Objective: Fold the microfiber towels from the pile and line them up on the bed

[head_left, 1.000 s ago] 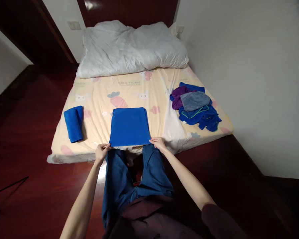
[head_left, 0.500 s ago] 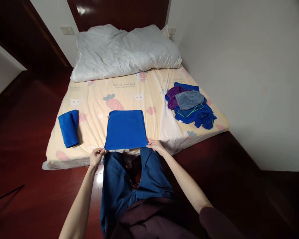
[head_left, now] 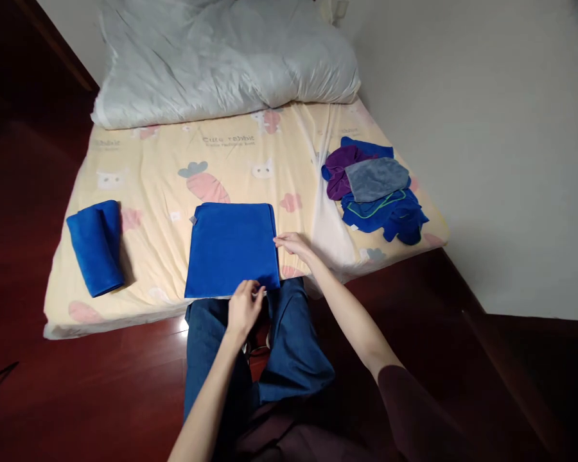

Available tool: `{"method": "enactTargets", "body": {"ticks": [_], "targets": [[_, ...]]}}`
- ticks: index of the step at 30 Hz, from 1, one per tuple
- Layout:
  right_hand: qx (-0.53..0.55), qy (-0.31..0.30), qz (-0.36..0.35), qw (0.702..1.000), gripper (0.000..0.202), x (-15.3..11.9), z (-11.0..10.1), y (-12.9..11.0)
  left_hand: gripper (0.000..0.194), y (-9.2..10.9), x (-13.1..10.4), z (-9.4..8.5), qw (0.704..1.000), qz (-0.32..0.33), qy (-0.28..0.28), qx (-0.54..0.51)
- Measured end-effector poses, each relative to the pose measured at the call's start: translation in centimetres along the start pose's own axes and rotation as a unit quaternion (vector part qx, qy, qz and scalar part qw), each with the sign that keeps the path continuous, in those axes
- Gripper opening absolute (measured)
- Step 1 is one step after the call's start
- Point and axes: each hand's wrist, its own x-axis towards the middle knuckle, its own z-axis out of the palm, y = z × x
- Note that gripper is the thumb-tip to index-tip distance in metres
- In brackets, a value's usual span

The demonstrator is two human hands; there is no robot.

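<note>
A blue cloth [head_left: 231,247], folded to a near square with a small tag at its left edge, lies flat at the bed's front edge. My left hand [head_left: 245,305] is at its lower edge, right of the middle, with curled fingers apart and nothing seen between them. At the cloth's right edge is my right hand [head_left: 291,244], its thumb and fingertips closed together on the edge. Another blue cloth [head_left: 96,247], folded into a thick bundle, rests on the bed to the left.
A heap of blue, purple and grey cloths [head_left: 378,186] lies on the right of the patterned bed sheet [head_left: 149,167]. A white quilt [head_left: 226,64] lies across the far end. A wall rises at the right.
My left hand has let go of the cloth's lower left corner and moved right. My right hand has moved up from the lower right corner along the edge. The view has tilted down and closer.
</note>
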Motion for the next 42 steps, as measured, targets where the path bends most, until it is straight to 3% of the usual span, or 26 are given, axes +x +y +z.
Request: {"method": "enactTargets", "body": {"ticks": [2,5,9,12,23,33,37,40,42], "targets": [[-0.023,0.041,-0.023,0.999,0.015,3.2,0.1,-1.7,0.018,2.0,1.4,2.6,0.999,0.000,-0.027,0.023],[-0.083,0.095,-0.058,0.990,0.013,7.8,0.5,-3.9,0.019,3.3,3.5,5.2,0.994,-0.023,-0.049,0.094],[-0.190,0.156,-0.104,0.964,0.015,12.5,1.2,-5.2,0.020,3.7,5.0,6.8,0.980,-0.053,-0.077,0.175],[-0.238,0.176,-0.122,0.947,0.019,14.4,1.5,-4.8,0.017,3.8,5.3,7.3,0.973,-0.059,-0.093,0.201],[-0.201,0.216,-0.147,0.944,0.027,15.2,0.4,-4.0,0.024,4.1,4.9,6.6,0.989,-0.028,-0.121,0.079],[-0.228,0.231,-0.134,0.936,0.024,14.4,0.4,-4.0,0.028,4.3,5.0,7.3,0.977,0.010,-0.188,0.100],[-0.296,0.232,-0.194,0.906,0.020,13.2,1.5,-3.7,0.030,2.4,5.6,5.5,0.981,0.038,-0.175,0.072],[-0.336,0.214,-0.217,0.891,0.026,12.8,2.3,-3.4,0.032,-1.1,8.3,1.7,0.991,0.041,-0.098,0.080],[-0.334,0.205,-0.204,0.897,0.026,13.3,2.4,-3.3,0.031,-4.4,11.2,-1.7,0.993,0.004,-0.029,0.110]]}}
